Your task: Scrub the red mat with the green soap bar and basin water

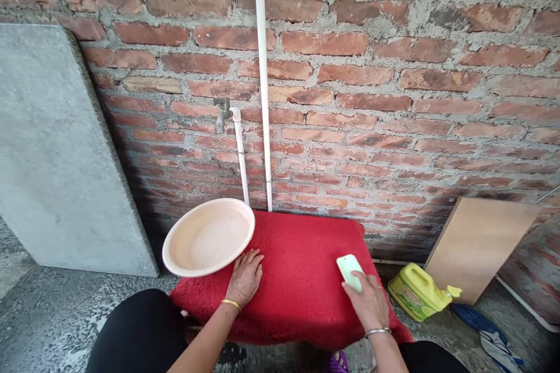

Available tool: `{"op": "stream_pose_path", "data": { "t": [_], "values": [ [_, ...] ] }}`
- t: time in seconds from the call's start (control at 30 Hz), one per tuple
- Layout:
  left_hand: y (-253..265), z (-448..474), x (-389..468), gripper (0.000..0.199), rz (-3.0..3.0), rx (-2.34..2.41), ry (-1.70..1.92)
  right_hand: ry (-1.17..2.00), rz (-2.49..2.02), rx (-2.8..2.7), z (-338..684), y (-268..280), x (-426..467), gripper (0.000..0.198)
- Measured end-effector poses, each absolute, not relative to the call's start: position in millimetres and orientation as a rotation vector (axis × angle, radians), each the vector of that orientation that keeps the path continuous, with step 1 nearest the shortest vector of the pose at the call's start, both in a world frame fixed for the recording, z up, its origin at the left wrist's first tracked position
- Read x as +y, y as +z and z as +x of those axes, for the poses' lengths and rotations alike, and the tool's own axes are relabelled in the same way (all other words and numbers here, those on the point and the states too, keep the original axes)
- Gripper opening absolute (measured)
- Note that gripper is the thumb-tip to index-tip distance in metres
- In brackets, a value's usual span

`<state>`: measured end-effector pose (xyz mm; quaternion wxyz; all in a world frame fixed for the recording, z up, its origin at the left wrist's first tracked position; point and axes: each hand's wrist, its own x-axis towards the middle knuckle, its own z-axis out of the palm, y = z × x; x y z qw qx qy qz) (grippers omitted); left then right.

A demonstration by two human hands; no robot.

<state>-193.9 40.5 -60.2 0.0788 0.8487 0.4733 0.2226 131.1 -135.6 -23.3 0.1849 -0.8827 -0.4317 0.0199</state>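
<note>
A red, fuzzy cloth (301,256) covers a low table or bench in front of me. My left hand (245,277) lies palm down on it, fingers stretched out, close by the rim of a pale pink basin (210,236). That basin sits tilted at the cloth's left side, and no contents show in it. On the right, my right hand (368,300) grips a pale green bar (349,268) with rounded corners, resting at or just above the cloth. Whether the bar is soap or a brush, I cannot tell. Its lower end is hidden by my fingers.
A tap (223,113) on a white pipe stands behind the basin, against a brick wall (341,76). A grey slab (74,151) leans at left. A yellow jug (417,292), a tan board (483,245) and slippers (494,341) are at right on the wet floor.
</note>
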Motion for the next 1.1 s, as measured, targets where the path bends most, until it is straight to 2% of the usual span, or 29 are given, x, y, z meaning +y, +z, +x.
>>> {"op": "stream_pose_path", "data": {
  "t": [0.17, 0.33, 0.43, 0.57, 0.7, 0.87, 1.1],
  "values": [
    [-60, -193, 40, 0.037, 2.533, 1.428, 0.649, 0.103, -2.496, -0.999, 148, -22, -145, 0.046],
    [-60, -193, 40, 0.038, 2.539, 1.436, 0.643, 0.267, -2.303, -1.259, 108, -26, -128, 0.035],
    [-59, -193, 40, 0.038, 2.544, 1.433, 0.65, 0.166, -2.395, -1.306, 111, -24, -126, 0.035],
    [-57, -193, 39, 0.037, 2.538, 1.43, 0.643, 0.052, -2.569, -1.048, 145, -20, -138, 0.045],
    [-57, -193, 40, 0.037, 2.525, 1.412, 0.649, 0.274, -2.356, -0.952, 153, -16, -146, 0.049],
    [-57, -193, 40, 0.037, 2.527, 1.409, 0.669, 0.675, -2.011, -1.341, 125, -9, -142, 0.043],
    [-56, -193, 40, 0.037, 2.54, 1.41, 0.651, 0.662, -2.195, -1.284, 152, -13, -148, 0.048]
  ]
}}
